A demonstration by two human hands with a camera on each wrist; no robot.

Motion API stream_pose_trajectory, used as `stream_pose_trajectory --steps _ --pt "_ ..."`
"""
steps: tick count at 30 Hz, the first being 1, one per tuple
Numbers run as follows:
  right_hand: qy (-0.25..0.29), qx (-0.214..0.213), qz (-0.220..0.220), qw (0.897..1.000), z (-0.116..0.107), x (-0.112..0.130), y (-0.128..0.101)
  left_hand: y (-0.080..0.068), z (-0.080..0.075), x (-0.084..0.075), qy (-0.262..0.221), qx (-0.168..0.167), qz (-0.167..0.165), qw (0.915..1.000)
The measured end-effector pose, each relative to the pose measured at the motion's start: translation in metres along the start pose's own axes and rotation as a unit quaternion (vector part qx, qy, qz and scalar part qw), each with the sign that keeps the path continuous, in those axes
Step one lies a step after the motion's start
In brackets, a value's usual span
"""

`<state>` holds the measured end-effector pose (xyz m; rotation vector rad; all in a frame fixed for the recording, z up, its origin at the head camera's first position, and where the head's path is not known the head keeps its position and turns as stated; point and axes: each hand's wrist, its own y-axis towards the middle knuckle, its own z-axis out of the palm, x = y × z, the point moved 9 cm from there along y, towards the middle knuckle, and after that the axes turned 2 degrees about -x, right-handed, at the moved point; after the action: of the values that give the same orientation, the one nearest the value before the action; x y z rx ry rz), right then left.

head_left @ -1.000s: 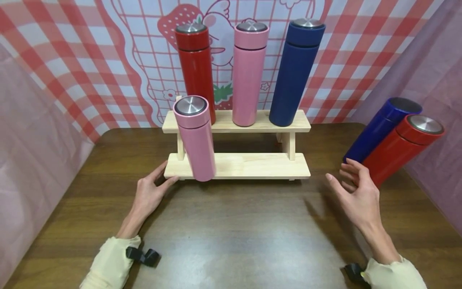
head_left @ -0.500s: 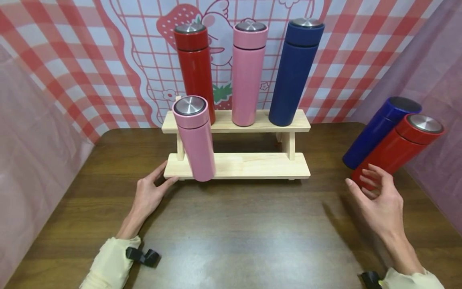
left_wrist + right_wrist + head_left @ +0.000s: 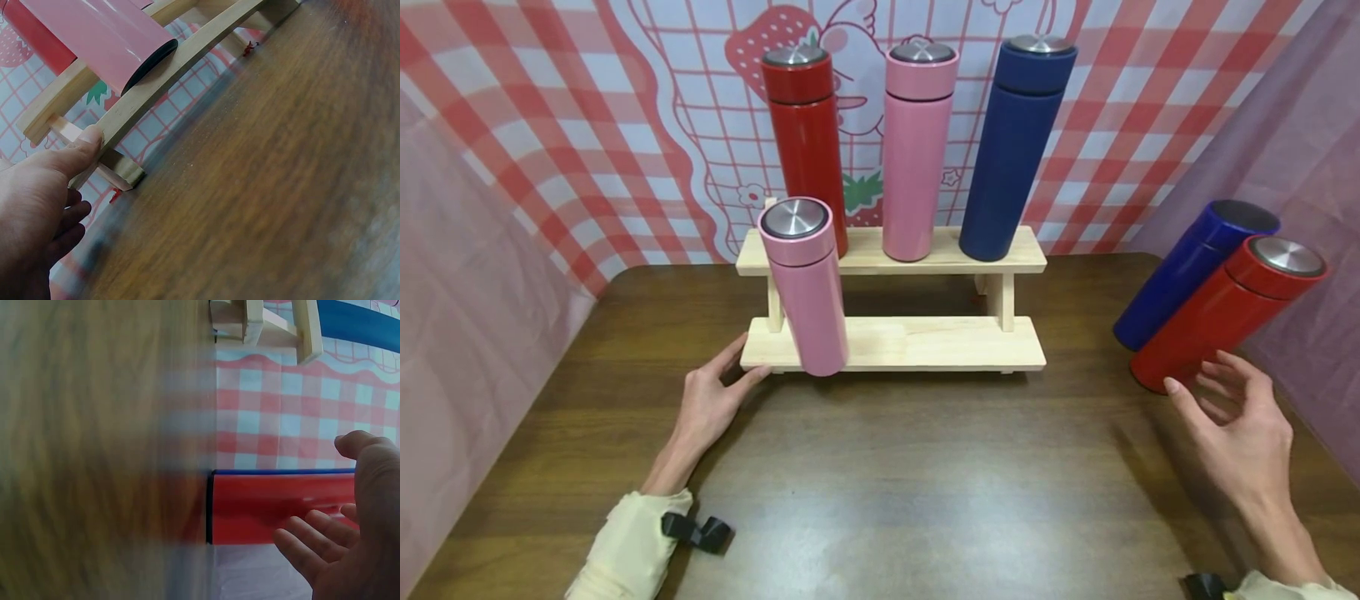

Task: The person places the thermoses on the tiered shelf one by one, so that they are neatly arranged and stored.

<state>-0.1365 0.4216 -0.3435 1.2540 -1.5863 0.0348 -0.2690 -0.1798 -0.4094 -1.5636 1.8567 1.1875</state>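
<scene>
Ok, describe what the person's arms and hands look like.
Both hands are bare, the left hand and the right hand. Each arm wears a pale yellow sleeve gathered at the wrist, with a black strap clip beside the cuff.

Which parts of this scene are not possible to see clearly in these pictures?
- Right wrist view: the table is blurred.
- Right wrist view: the blue bottle is hidden behind the red bottle except a thin strip.
- Left wrist view: the pink bottle is cut off by the top edge.
</scene>
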Motion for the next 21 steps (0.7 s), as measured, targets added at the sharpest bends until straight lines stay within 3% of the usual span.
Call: stream_pose_trajectory --steps 14,21 --pt "-0.044 -0.020 0.053 0.997 -0.010 -0.021 0.013 0.001 0.000 0.001 -0.003 -0.003 0.003 1.0000" --pt "-0.032 -0.010 0.094 0.995 -0.007 -0.033 0.024 0.001 -0.001 0.001 -0.002 -0.006 0.005 1.0000"
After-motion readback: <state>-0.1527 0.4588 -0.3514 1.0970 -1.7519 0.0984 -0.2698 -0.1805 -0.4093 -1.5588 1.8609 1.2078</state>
